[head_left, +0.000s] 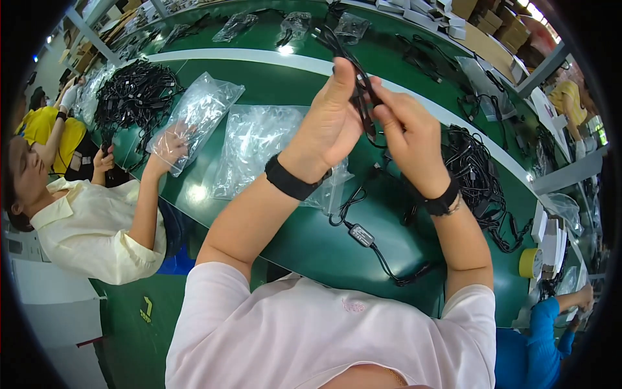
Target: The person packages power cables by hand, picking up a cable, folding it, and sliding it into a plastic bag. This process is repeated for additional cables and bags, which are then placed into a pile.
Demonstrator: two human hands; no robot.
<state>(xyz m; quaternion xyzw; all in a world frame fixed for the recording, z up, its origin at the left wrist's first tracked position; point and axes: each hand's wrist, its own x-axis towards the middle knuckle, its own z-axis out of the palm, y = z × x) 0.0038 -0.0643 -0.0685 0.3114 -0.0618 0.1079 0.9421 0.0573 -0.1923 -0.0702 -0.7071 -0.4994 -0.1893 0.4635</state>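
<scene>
A folded black cable (338, 47) is held up over the green table, its looped strands and plug ends rising past my fingers. My left hand (334, 117) is closed round the bundle, thumb pointing up. My right hand (411, 133) pinches the same cable from the other side, and its fingertips partly hide it. Below my hands lies another black cable with a small labelled box (361, 235) along its length. Clear plastic bags (256, 139) lie flat beside my left wrist. A tangled heap of black cables (476, 172) sits to the right of my right wrist.
On the left, a co-worker in a pale yellow shirt (91, 223) has a hand in a clear bag (201, 117), by another cable heap (133, 97). Bagged cables (295, 27) lie on the green conveyor (259, 39) beyond. Yellow tape (530, 263) stands at right.
</scene>
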